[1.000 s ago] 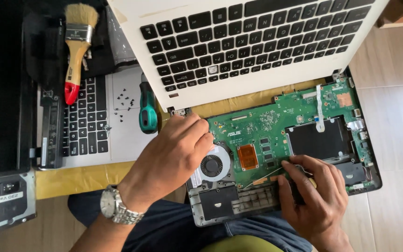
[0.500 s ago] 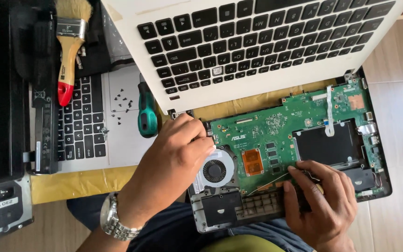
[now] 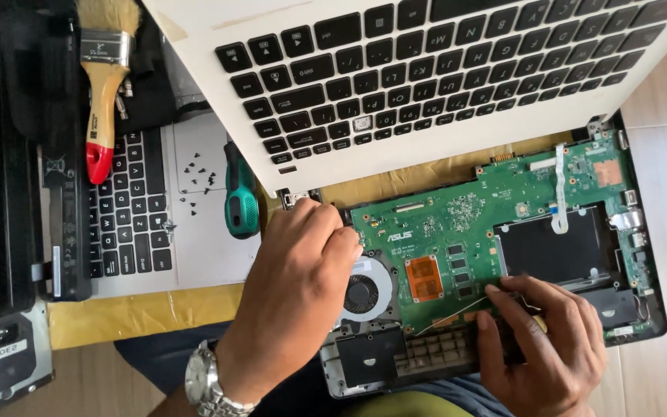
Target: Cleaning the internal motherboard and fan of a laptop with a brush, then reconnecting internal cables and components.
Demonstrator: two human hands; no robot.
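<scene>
The left hand (image 3: 299,289) rests clenched, knuckles up, on the open laptop base (image 3: 642,324), touching the green motherboard (image 3: 472,224) at its 9 o'clock edge, just above the round fan (image 3: 364,293); whether it grips anything cannot be told. The right hand (image 3: 546,347), at the board's 6 o'clock, pinches a thin wire (image 3: 453,315). A green screwdriver (image 3: 239,193) lies at 9 o'clock of the left hand, beside small black screws (image 3: 194,181).

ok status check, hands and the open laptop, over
Left hand on the green board's corner by the fan. Right hand at the lower edge. White keyboard cover overhangs the board.
</scene>
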